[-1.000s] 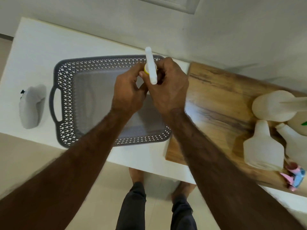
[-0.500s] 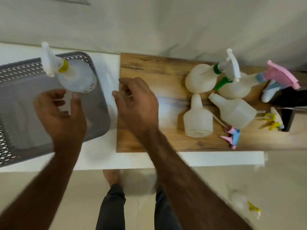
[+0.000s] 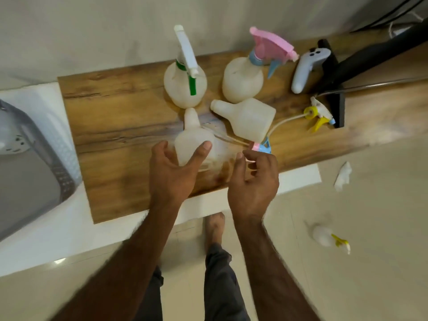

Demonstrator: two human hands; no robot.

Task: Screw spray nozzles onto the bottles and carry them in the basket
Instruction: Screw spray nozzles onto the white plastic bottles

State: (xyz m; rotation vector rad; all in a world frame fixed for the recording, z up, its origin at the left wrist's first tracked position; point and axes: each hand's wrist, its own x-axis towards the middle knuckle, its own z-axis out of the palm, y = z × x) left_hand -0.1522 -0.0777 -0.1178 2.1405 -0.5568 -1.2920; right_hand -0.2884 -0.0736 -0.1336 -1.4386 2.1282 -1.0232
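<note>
**Both hands closing in on the next bottle and nozzle**

Head view: the left hand [image 3: 172,173] comes in spread wide, thumb and fingers curved around the lower body of a capless bottle [image 3: 193,137] lying on the wooden board [image 3: 120,117], empty and not yet gripping as far as I can tell. The right hand [image 3: 253,179] is half open, fingertips right at the pink-and-blue nozzle [image 3: 261,147] whose dip tube trails across the board; whether it is touching is hard to say through the blur. A second open bottle [image 3: 246,118] lies just beside, with a yellow nozzle [image 3: 318,115] farther right. Two finished bottles stand at the back, the green one [image 3: 185,84] and the pink one [image 3: 243,79]. The basket [image 3: 34,163] sits at the left edge on the white counter [image 3: 69,228].

To do this well, I reckon: stand the bottle upright in the left hand and hold it firm, feed the tube straight down the neck, seat the collar square, then turn it, so the thread does not cross. One more bottle [image 3: 326,237] lies on the floor.
</note>
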